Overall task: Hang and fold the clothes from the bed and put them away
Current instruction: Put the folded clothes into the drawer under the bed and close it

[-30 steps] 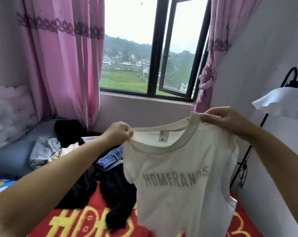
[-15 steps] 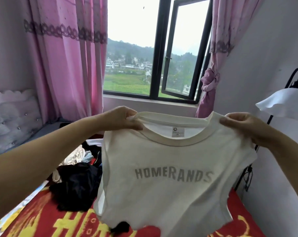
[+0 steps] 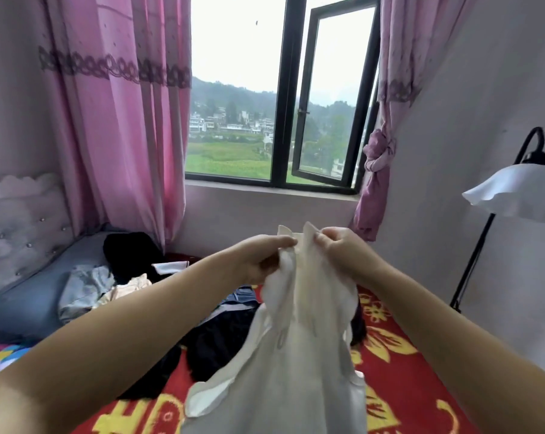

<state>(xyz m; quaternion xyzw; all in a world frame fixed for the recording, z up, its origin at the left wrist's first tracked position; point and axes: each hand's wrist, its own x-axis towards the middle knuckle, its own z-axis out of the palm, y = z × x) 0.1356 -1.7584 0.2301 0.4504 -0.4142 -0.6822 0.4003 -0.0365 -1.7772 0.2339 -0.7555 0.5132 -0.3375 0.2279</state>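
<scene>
A cream T-shirt [image 3: 296,355] hangs in front of me, doubled lengthwise with its two shoulders brought together at the top. My left hand [image 3: 261,255] pinches one shoulder and my right hand [image 3: 340,249] pinches the other, the two hands almost touching above the bed [image 3: 390,364]. The shirt's print is folded out of sight. On the red patterned bedcover behind it lie a dark garment pile [image 3: 214,343], blue jeans [image 3: 239,299], a grey garment [image 3: 83,286], a beige one [image 3: 130,285] and a black one [image 3: 130,252].
A blue-grey pillow [image 3: 23,305] and a padded headboard [image 3: 17,223] are at the left. Pink curtains [image 3: 117,120] flank a window [image 3: 283,98] with one pane swung open. A floor lamp [image 3: 515,195] with a white shade stands by the right wall.
My hands have come together, folding the spread-out T-shirt in half lengthwise; the HOMERANDS print no longer shows. The shirt hangs lower over the bed.
</scene>
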